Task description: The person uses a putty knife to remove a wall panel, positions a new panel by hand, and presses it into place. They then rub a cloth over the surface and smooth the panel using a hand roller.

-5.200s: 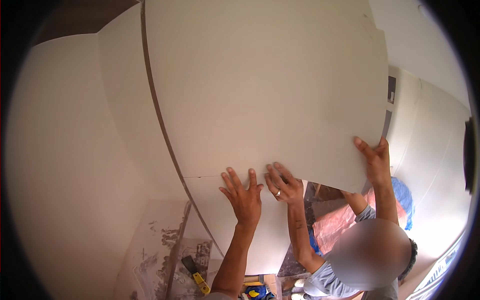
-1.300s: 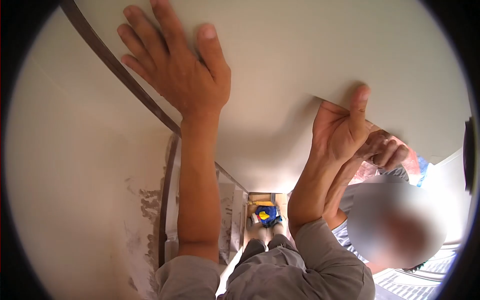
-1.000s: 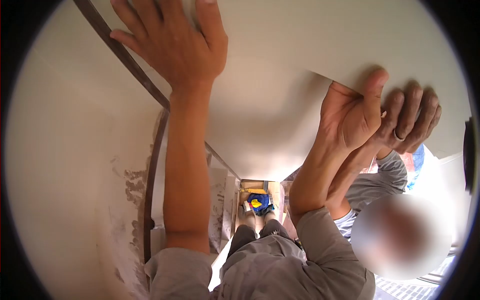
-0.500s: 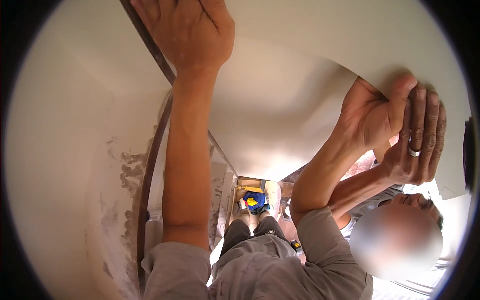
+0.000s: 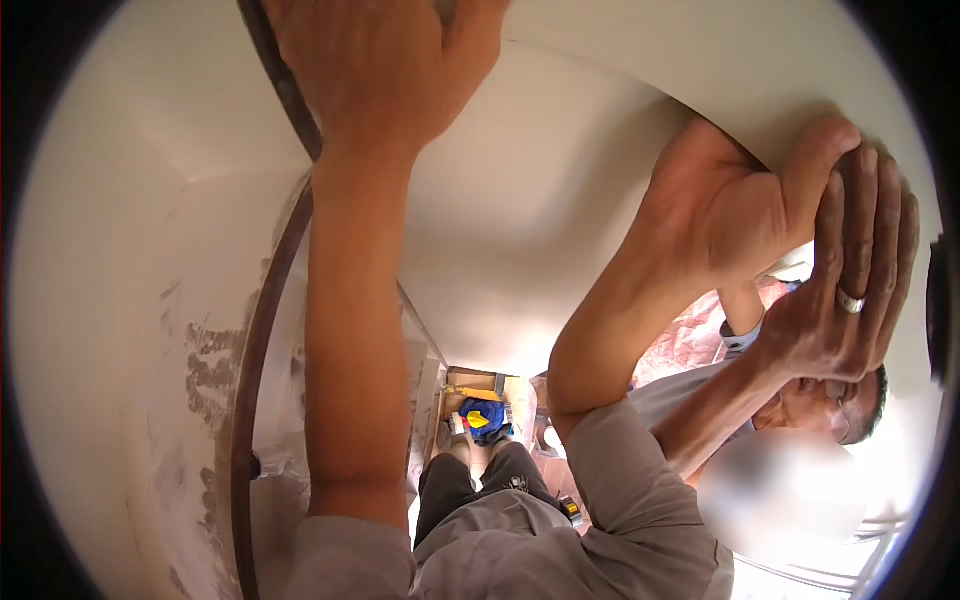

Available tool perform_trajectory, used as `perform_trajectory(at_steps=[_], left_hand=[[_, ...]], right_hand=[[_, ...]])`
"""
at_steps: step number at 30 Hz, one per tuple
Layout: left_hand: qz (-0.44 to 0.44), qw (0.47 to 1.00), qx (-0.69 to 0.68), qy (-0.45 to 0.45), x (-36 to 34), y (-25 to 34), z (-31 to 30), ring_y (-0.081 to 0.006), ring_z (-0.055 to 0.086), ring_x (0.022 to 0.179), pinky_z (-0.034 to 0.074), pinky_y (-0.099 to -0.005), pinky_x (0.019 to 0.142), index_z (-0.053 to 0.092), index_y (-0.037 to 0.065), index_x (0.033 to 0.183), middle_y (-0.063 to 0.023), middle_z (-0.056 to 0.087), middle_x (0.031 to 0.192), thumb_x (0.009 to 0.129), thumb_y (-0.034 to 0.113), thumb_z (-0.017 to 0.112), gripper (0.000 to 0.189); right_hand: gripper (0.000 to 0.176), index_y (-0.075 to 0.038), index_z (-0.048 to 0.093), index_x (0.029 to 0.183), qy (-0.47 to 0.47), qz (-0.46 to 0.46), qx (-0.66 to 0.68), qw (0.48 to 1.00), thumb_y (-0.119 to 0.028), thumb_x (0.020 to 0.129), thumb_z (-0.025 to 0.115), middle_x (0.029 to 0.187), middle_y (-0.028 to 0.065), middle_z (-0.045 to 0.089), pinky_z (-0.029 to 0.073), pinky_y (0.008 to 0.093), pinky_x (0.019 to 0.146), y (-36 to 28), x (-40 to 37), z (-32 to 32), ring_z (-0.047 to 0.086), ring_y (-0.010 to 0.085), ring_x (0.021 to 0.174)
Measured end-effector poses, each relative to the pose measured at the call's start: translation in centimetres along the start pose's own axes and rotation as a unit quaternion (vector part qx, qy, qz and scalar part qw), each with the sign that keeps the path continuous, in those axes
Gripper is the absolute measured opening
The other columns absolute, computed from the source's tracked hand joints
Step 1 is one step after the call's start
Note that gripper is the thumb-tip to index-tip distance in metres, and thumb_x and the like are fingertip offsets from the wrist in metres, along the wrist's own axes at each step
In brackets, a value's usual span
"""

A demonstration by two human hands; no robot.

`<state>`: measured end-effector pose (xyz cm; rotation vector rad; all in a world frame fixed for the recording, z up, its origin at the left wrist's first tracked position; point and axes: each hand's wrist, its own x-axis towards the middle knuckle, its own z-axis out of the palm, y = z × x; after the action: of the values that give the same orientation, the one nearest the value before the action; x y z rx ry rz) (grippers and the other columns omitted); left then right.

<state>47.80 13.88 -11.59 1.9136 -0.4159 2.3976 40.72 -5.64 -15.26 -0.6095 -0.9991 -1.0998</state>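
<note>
Overhead is a large off-white panel [image 5: 720, 50], its curved-looking edge crossing the upper right. My left hand [image 5: 390, 70] is raised at the top left, its back towards me, laid flat against the pale surface beside a dark strip [image 5: 275, 85]. Its fingertips run out of the frame. My right hand [image 5: 740, 200] grips the panel's edge, thumb on the near face and fingers hidden behind it. Close beside that thumb, a co-worker's hand [image 5: 855, 250] with a ring rests on the same panel, fingers stretched up.
A co-worker [image 5: 780, 480] stands close at my right. On the left is a pale wall with dark smears [image 5: 212, 375] and a brown curved strip [image 5: 250, 400]. Far below, near my legs, lie a blue bundle with yellow [image 5: 482, 420] and a yellow-black object [image 5: 570, 510].
My left hand sits higher in view and my right hand has shifted slightly up and left. The co-worker's hand is higher and farther right, and their head shows more. The whole view has shifted.
</note>
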Motion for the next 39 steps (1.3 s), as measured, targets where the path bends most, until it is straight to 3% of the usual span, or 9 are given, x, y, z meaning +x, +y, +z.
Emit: perform_trajectory(at_steps=[3,7,8,10,19,26,29,35,39], left_hand=[[0.048,0.998,0.03,-0.022,-1.6,-0.7,-0.7,-0.0507,0.026,0.144,0.02,-0.0658,0.113,0.039,0.008,0.152,-0.0282,0.028,0.157,0.088,0.075,0.045,0.093],[0.0,0.987,-0.089,-0.131,-0.9,0.9,-3.7,-0.0536,0.016,0.145,0.014,-0.0695,0.112,0.034,0.019,0.155,-0.0275,0.021,0.16,0.076,0.082,0.056,0.103],[-0.007,0.987,-0.075,-0.142,-1.1,0.6,-3.6,-0.0549,0.014,0.145,0.015,-0.0702,0.112,0.034,0.025,0.155,-0.0267,0.018,0.161,0.058,0.088,0.064,0.119],[-0.038,0.983,-0.099,-0.148,-0.5,0.9,-4.3,-0.0533,0.02,0.145,0.02,-0.0716,0.11,0.039,0.029,0.153,-0.0234,0.022,0.161,0.065,0.084,0.062,0.107],[-0.04,0.984,-0.066,-0.161,-0.6,0.3,-2.8,-0.0567,0.021,0.143,0.019,-0.0722,0.11,0.02,0.026,0.16,-0.0267,0.017,0.161,0.07,0.089,0.05,0.113],[-0.004,0.98,-0.057,-0.193,1.0,1.9,-1.7,-0.0596,0.016,0.143,0.015,-0.0744,0.109,0.016,0.022,0.16,-0.0301,0.013,0.161,0.077,0.088,0.041,0.109],[0.0,0.978,-0.064,-0.199,1.4,1.8,-1.8,-0.06,0.015,0.143,0.014,-0.0742,0.109,0.015,0.02,0.16,-0.0314,0.013,0.16,0.079,0.087,0.04,0.108],[0.003,0.981,-0.063,-0.184,1.1,1.9,-1.7,-0.0605,0.014,0.143,0.012,-0.0739,0.11,0.016,0.016,0.159,-0.0339,0.014,0.159,0.082,0.085,0.038,0.106],[0.004,0.979,-0.073,-0.19,0.2,1.6,-1.7,-0.0602,0.015,0.143,0.012,-0.0736,0.11,0.017,0.018,0.159,-0.0326,0.015,0.159,0.08,0.086,0.039,0.107]], right_hand=[[0.017,-0.009,0.062,0.107,-0.011,0.015,-0.059,0.998,-0.004,0.092,0.068,0.114,0.0002,0.062,0.046,0.0284,0.103,-0.8,0.1,-0.8,0.06,0.01,0.104],[0.022,-0.007,0.059,0.114,-0.029,0.045,-0.254,0.966,-0.003,0.093,0.066,0.119,0.0039,0.06,0.047,0.0301,0.104,-2.5,1.6,-2.8,0.059,0.0128,0.108],[0.023,-0.007,0.058,0.115,-0.036,0.04,-0.311,0.949,-0.003,0.093,0.065,0.121,0.0048,0.059,0.047,0.0306,0.104,-3.1,1.6,-2.9,0.059,0.0135,0.109],[0.026,-0.006,0.056,0.118,-0.046,0.012,-0.404,0.913,-0.003,0.094,0.064,0.123,0.0066,0.058,0.047,0.0314,0.105,-4.8,1.5,-3.1,0.059,0.0149,0.111],[0.037,-0.002,0.049,0.132,-0.223,-0.159,-0.661,0.699,-0.002,0.096,0.06,0.136,0.0149,0.053,0.048,0.0354,0.107,-7.1,5.0,-5.9,0.057,0.0213,0.121],[0.046,0.0,0.044,0.142,-0.237,-0.209,-0.7,0.64,-0.001,0.098,0.056,0.145,0.0213,0.049,0.049,0.0384,0.109,-5.2,4.4,-8.3,0.056,0.0263,0.128],[0.045,-0.001,0.046,0.14,-0.26,-0.21,-0.717,0.611,-0.003,0.097,0.06,0.139,0.0193,0.055,0.053,0.0371,0.104,-5.8,4.9,-7.8,0.061,0.0251,0.122],[0.041,-0.001,0.05,0.135,-0.288,-0.174,-0.682,0.65,-0.003,0.096,0.061,0.136,0.0155,0.058,0.052,0.038,0.104,-6.7,5.7,-5.7,0.061,0.0237,0.12],[0.036,-0.001,0.053,0.131,-0.191,-0.019,-0.539,0.82,-0.004,0.096,0.062,0.134,0.0148,0.059,0.05,0.04,0.104,-3.4,3.0,-4.8,0.061,0.0241,0.12]])
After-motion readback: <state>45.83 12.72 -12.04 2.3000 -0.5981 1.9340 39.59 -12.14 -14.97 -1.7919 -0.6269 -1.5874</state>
